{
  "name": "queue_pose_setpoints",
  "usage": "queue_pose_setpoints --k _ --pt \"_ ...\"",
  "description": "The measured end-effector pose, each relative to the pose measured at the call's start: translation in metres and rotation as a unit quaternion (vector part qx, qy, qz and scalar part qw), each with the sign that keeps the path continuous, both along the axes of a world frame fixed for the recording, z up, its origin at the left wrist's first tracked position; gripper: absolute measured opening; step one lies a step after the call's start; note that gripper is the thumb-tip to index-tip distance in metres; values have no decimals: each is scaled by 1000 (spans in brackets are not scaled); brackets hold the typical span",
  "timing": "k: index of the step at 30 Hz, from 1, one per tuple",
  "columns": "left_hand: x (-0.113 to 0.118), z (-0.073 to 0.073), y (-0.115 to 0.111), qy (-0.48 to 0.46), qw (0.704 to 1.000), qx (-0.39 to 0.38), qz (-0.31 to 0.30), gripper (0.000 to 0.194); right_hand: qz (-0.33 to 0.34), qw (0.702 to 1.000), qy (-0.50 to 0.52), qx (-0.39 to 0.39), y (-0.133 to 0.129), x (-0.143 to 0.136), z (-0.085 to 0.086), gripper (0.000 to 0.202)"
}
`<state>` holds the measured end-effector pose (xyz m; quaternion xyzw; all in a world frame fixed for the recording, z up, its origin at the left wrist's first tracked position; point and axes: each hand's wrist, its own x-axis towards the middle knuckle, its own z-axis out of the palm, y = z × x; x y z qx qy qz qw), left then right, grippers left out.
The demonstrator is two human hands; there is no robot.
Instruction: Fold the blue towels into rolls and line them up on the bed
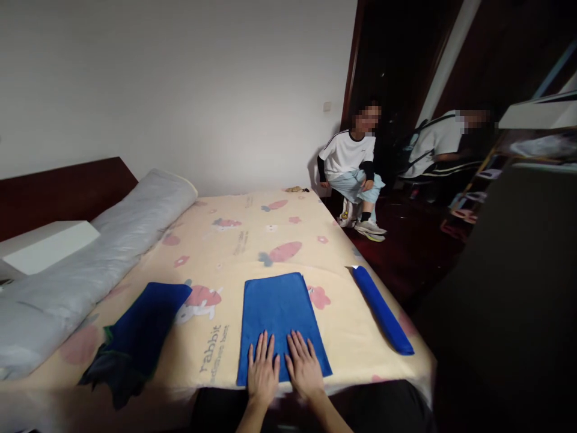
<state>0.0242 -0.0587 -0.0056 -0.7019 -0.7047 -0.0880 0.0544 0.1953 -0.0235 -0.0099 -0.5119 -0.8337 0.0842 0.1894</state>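
Note:
A blue cloth lies flat on the patterned bed, its near edge close to the bed's front edge. Both palms press down on its lower part: my left hand on the left side, my right hand on the right, fingers stretched out and pointing away from me. Neither hand grips anything. To the left rests a pile of darker blue cloths, with dark, crumpled ends hanging over the bed's edge. A narrow, rolled or folded blue cloth lies along the right side of the bed.
The bed sheet is cream with rabbit and carrot prints. A long grey wrapped roll and a white box sit at left. One person sits beyond the bed's far right corner; another person bends farther right, near a shelf.

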Motion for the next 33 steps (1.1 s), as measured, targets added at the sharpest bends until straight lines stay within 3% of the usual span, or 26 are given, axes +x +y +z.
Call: queue_pose_setpoints --k 5,8,11,15,18,23,33 --pt "-23 3 -14 -2 995 4 104 52 -73 997 -1 -11 -6 42 -9 58" --pt "-29 6 -17 -5 992 -4 128 50 -90 996 -3 -26 -4 50 -8 62" --pt "-22 16 -7 -10 992 16 128 48 -97 995 6 -4 4 39 4 65" --pt "-2 23 16 -30 997 43 62 52 -4 999 17 29 21 6 21 54" --pt "10 14 29 -32 999 18 25 54 60 998 10 2 27 -18 20 54" --pt "15 -6 33 -11 999 -28 21 56 66 997 -3 -49 24 -33 10 54" --pt "15 -6 33 -5 999 -30 20 58 69 996 0 -47 23 -31 13 53"
